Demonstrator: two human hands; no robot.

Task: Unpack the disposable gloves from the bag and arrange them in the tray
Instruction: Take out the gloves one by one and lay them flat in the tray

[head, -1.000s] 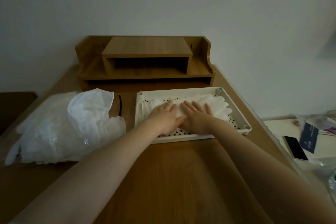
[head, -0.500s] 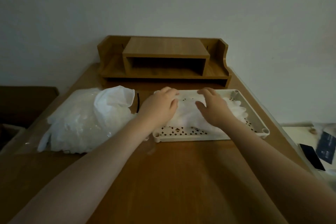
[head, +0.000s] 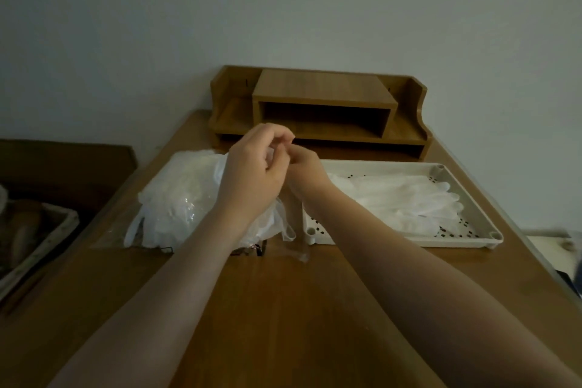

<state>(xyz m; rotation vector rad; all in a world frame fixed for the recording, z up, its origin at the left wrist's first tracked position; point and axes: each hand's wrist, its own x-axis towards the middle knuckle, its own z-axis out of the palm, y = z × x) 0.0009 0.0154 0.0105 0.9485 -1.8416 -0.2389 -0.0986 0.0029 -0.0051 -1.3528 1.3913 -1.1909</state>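
The clear plastic bag, full of white disposable gloves, lies on the left of the wooden desk. To its right, a white perforated tray holds a flat layer of gloves with fingers pointing right. My left hand and my right hand are raised together over the gap between bag and tray. Both pinch the top of one thin, see-through glove, which hangs down to the desk beside the tray's left corner.
A wooden desk shelf stands against the wall behind the bag and tray. A woven basket sits low beyond the desk's left edge. A small black tie lies at the bag's front edge. The desk's right edge runs close to the tray.
Both hands have left the gloves in the tray, moved left and up, and now pinch a single glove between them. The camera view has swung left.
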